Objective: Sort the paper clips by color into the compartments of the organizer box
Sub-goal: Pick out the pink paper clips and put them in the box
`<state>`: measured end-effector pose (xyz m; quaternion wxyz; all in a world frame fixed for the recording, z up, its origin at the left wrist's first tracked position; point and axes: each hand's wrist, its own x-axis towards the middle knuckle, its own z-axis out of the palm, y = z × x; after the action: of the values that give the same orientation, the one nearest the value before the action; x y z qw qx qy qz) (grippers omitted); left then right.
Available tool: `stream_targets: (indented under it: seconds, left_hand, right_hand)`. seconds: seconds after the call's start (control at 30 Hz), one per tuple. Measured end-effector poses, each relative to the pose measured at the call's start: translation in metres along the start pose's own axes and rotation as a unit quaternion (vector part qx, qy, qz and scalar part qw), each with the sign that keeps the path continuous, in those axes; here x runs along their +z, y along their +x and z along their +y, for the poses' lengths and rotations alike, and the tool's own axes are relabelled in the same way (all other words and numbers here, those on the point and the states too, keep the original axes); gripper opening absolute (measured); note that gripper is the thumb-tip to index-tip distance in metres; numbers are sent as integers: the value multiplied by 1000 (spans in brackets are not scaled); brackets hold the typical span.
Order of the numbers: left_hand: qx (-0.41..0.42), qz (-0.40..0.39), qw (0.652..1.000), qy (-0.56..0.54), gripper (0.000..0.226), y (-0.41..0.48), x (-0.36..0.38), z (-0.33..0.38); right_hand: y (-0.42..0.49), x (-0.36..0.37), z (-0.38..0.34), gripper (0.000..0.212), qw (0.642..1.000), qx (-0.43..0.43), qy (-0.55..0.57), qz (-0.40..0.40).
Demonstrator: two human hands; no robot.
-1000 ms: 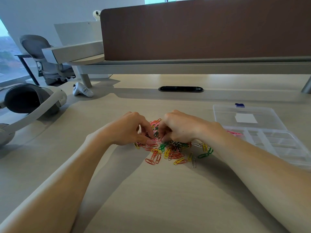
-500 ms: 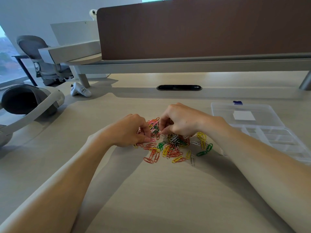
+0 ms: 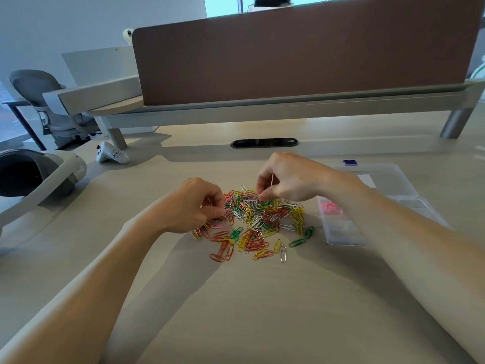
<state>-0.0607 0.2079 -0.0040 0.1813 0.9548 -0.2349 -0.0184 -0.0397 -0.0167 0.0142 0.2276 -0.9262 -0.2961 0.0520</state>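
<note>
**A:** Which step is this?

**B:** Picking, and early on, I'd judge. The paper clips [image 3: 262,222] lie in a mixed pile on the desk [image 3: 236,311]. Only a few pink clips [image 3: 331,208] sit in one compartment of the organizer box [image 3: 341,241], just right of the pile.

**A:** And the hands?

**B:** The right hand [image 3: 288,179] is over the pile's far edge, thumb and forefinger pinching a thin clip [image 3: 273,179] upright. The left hand [image 3: 194,208] is at the pile's left edge with its fingers curled. Whether it grips anything, I cannot tell.

**A:** Next?

**B:** Likely carrying that clip across and dropping it into the compartment for its colour.

**A:** Anything unclear?

**B:** The pinched clip's colour is too faint to call. The right forearm covers much of the box, and what shows of it is blurred.
</note>
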Motion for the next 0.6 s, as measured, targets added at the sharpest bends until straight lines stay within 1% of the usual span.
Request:
stream_targets:
  seconds: [0.1, 0.17, 0.23, 0.4, 0.5, 0.6]
  left_hand:
    - [-3, -26, 999, 45, 11, 3, -1, 2]
    - [-14, -55, 997, 50, 8, 3, 0, 0]
    - [-18, -72, 996, 57, 12, 2, 1, -1]
    - [-12, -75, 995, 68, 16, 1, 2, 0]
    - [-15, -75, 995, 64, 10, 0, 1, -2]
    - [-23, -86, 994, 63, 11, 0, 1, -2]
  right_hand:
    - [-15, -13, 13, 11, 1000, 16, 7, 13]
    - [-24, -14, 21, 8, 999, 25, 16, 15]
    - [-30, -11, 27, 5, 999, 33, 19, 11]
    - [-32, -4, 28, 3, 999, 35, 16, 6]
    - [-32, -3, 26, 4, 999, 29, 15, 8]
    - [-31, -2, 25, 5, 999, 27, 14, 10]
